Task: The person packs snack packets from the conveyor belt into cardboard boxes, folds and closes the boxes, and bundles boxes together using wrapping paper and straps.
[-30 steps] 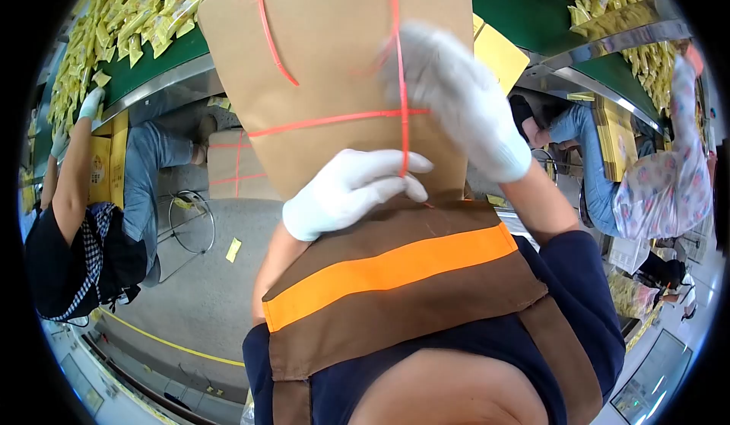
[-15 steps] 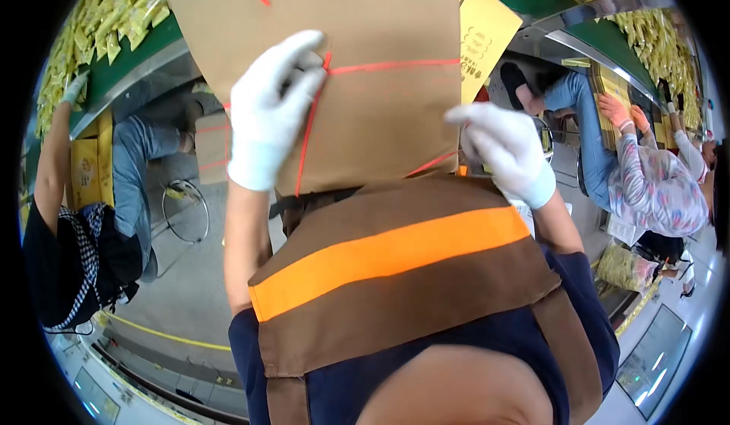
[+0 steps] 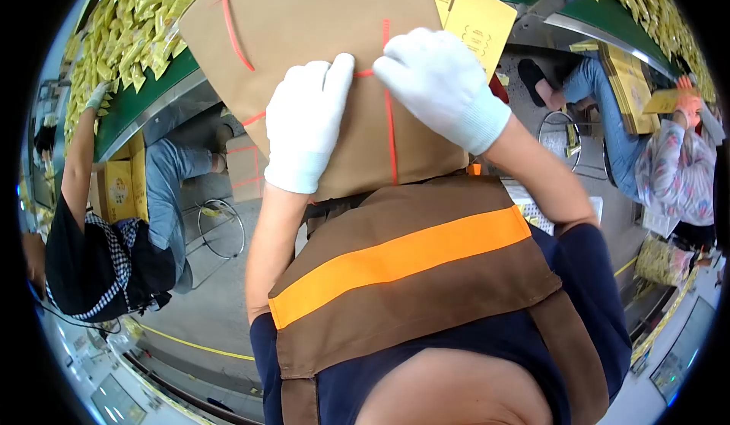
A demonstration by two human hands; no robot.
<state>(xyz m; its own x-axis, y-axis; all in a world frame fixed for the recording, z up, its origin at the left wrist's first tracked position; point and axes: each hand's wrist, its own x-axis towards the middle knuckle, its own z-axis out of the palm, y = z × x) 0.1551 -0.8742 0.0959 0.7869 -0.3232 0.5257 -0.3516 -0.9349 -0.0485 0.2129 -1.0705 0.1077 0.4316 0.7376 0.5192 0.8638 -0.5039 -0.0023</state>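
A large brown cardboard bundle (image 3: 319,7) with red plastic strap (image 3: 392,140) across it lies right in front of me. My left hand (image 3: 306,125), in a white glove, rests over its middle, fingers curled together at the cross strap. From the right, my right hand (image 3: 442,87), also white-gloved, closes over the point where the straps cross. A short length of red strap shows between the two hands. Their fingertips are partly hidden. Another red strap piece (image 3: 235,33) curves over the bundle's upper left.
Yellow printed cartons (image 3: 475,26) stick out behind the bundle. Yellow packets (image 3: 152,22) pile on green conveyors at both sides. A co-worker (image 3: 106,250) sits at left, another (image 3: 673,163) at right holding a yellow carton. A round stool (image 3: 222,227) stands on the floor at left.
My right hand has moved left and up from the bundle's right edge to the strap crossing. My left hand has shifted right and slightly down, its fingers closing. The view has shifted slightly.
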